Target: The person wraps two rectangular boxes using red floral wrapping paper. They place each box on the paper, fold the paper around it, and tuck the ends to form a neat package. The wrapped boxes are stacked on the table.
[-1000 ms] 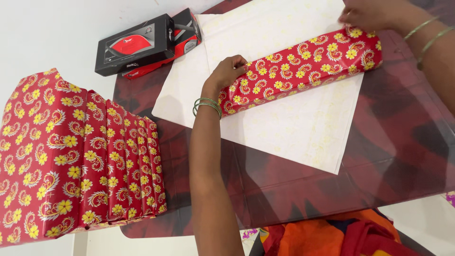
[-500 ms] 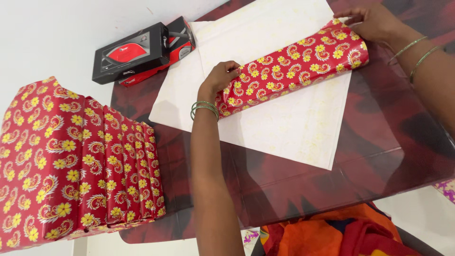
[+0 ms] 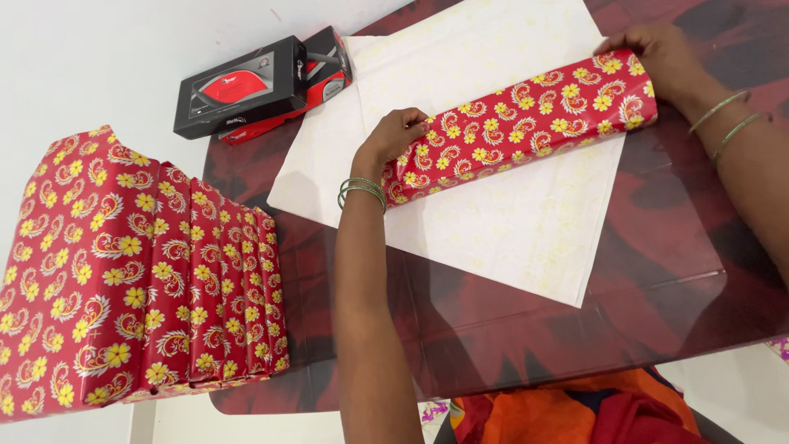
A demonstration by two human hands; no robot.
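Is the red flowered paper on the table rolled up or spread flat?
Partly rolled. The red wrapping paper forms a long roll held at its ends by the left hand and right hand; its pale underside lies flat.

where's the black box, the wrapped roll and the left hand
black box [image 3: 240,86], head view, on its top face
wrapped roll [image 3: 526,123], head view, mid-length on the red flowered paper
left hand [image 3: 393,138], head view, back of the hand
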